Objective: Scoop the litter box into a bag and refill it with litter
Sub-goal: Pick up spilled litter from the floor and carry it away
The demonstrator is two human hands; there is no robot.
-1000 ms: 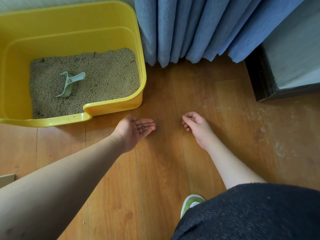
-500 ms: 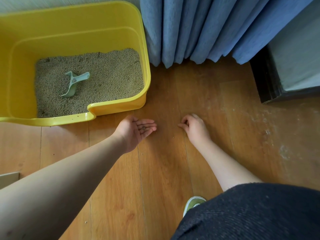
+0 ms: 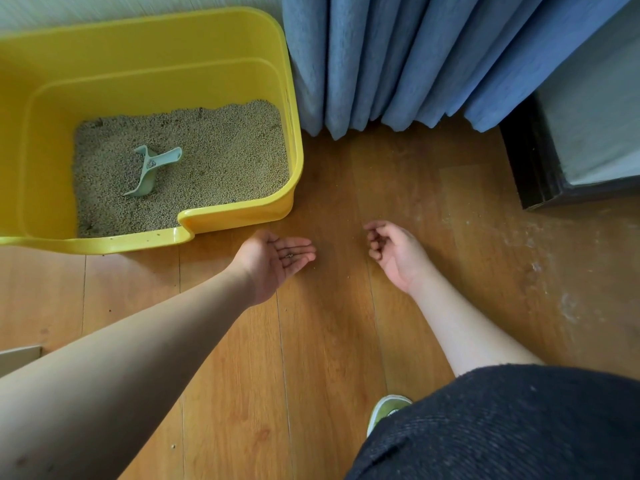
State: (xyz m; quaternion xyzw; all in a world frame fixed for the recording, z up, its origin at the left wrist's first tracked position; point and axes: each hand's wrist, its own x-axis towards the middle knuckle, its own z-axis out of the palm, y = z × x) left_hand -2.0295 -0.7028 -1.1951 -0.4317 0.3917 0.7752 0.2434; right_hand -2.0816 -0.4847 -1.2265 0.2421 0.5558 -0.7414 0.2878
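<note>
A yellow litter box (image 3: 239, 216) stands on the wooden floor at the upper left, its bottom covered with beige litter (image 3: 225, 150). On the litter lies a pale green scoop (image 3: 150, 171). My left hand (image 3: 273, 258) is held flat, palm up, just off the box's front right corner, with a few litter grains (image 3: 289, 255) on the fingers. My right hand (image 3: 394, 251) hovers a hand's width to the right, palm turned towards the left hand and fingers curled against the thumb. Whether grains sit between those fingers is not visible.
Blue curtains (image 3: 398, 64) hang down to the floor right of the box. A dark furniture base (image 3: 530, 168) stands at the far right, with a dusty floor patch (image 3: 536, 265) in front of it. My green shoe (image 3: 386, 408) and dark clothing fill the lower right.
My right hand has lifted off the floor and turned its palm up and towards the left hand. The left hand stays palm up with the grains.
</note>
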